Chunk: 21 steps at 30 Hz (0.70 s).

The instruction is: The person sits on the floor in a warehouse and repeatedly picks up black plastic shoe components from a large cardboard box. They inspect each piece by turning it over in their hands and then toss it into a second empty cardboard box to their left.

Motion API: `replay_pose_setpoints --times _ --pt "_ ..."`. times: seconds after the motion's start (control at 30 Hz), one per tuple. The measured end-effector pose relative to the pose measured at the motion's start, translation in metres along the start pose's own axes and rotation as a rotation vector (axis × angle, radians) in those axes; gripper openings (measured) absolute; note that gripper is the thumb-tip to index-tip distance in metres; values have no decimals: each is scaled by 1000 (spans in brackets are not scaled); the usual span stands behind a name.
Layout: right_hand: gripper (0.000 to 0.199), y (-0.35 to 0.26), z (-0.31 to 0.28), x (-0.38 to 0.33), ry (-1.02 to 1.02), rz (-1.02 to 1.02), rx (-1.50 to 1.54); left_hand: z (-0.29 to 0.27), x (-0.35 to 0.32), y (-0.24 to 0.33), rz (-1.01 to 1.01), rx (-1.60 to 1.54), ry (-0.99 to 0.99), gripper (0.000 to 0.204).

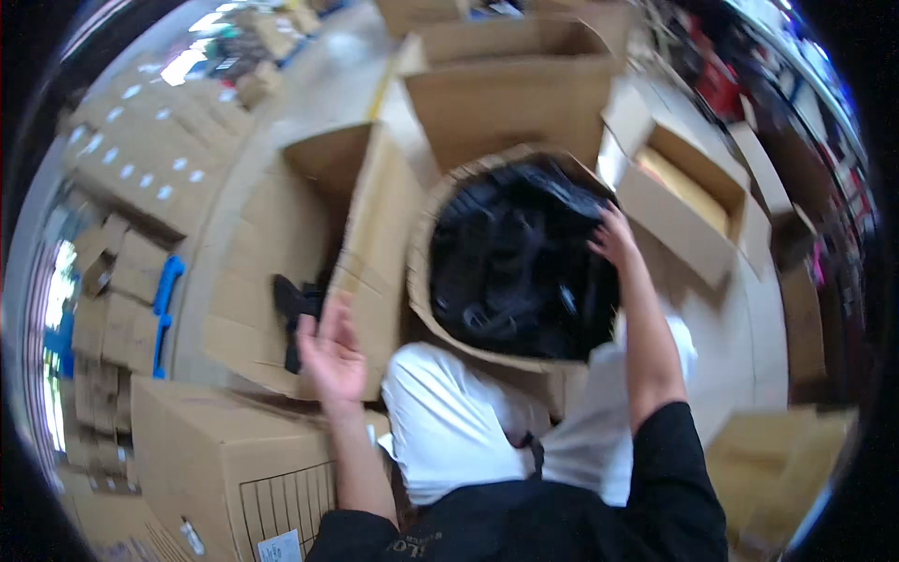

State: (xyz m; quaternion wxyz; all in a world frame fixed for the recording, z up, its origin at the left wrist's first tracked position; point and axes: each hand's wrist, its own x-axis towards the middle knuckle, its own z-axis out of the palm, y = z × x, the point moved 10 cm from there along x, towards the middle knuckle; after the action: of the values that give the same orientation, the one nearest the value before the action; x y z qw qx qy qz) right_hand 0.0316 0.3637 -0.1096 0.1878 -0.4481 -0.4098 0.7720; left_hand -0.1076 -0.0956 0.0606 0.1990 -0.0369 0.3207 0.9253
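Palm up and fingers apart, my left hand (335, 361) is at the near right side of an open cardboard box (253, 253), holding nothing I can see. Inside that box lies a dark black item (298, 302), its kind blurred. In front of my knees stands a rounded cardboard carton (419, 267), filled with shiny black items (515, 253) that look like plastic-wrapped pieces. At its right rim is my right hand (613, 236), fingers spread and slightly bent over the black contents. Whether it touches them I cannot tell.
A tall open box (510, 103) stands beyond the carton. Another open box (688, 201) is to the right, with a closed carton (225, 459) at lower left. Stacked cartons (140, 159) fill the far left, near a blue pallet (167, 300).
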Motion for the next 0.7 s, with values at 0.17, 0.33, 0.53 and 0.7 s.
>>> replay_pose_setpoints --times 0.17,0.33,0.53,0.7 --pt "70 0 -56 56 43 -9 64 -12 10 -25 -80 -22 53 49" --pt "73 12 -45 80 -54 -39 216 -9 2 -19 -43 94 65 51" --pt "37 -31 -72 31 496 -373 -70 -6 -2 -38 -87 153 49 49" --pt "18 -82 -51 -43 764 -825 -365 -13 -10 -40 -102 178 79 43"
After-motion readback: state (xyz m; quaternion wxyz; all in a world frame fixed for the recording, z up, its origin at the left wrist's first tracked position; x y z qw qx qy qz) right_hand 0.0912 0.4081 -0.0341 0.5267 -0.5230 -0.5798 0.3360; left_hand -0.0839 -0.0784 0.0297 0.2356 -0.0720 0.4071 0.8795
